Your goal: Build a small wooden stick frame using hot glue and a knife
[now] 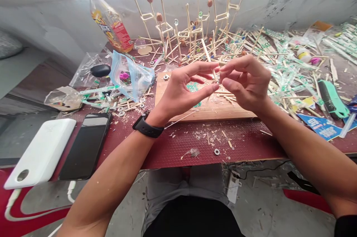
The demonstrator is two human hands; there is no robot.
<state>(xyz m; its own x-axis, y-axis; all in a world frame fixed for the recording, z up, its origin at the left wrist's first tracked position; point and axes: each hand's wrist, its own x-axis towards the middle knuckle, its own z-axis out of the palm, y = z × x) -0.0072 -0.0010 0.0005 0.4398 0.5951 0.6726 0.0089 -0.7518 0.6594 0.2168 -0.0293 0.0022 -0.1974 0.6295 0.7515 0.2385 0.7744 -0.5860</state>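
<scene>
Both hands meet above a wooden board (pixel 178 115), fingertips almost touching. A thin wooden stick (pixel 206 53) slants down between them. My left hand (pixel 185 88), with a black watch on its wrist, curves its thumb and fingers around the stick's lower end. My right hand (pixel 247 83) pinches at the same spot; a small shiny piece seems to sit there, too hidden to name. Beneath the hands, cut sticks (pixel 228 98) and a green patterned patch (pixel 192 87) lie on the board. A metal washer (pixel 166 77) rests on its left corner.
Small stick frames (pixel 164 27) with clay balls and marbles stand behind the board. A leaning soda bottle (pixel 110 25), plastic bags (pixel 131 73), a phone (pixel 86 146) and a white power bank (pixel 41 151) are left. Stick wrappers (pixel 292 73) and a green-handled tool (pixel 333 99) lie right.
</scene>
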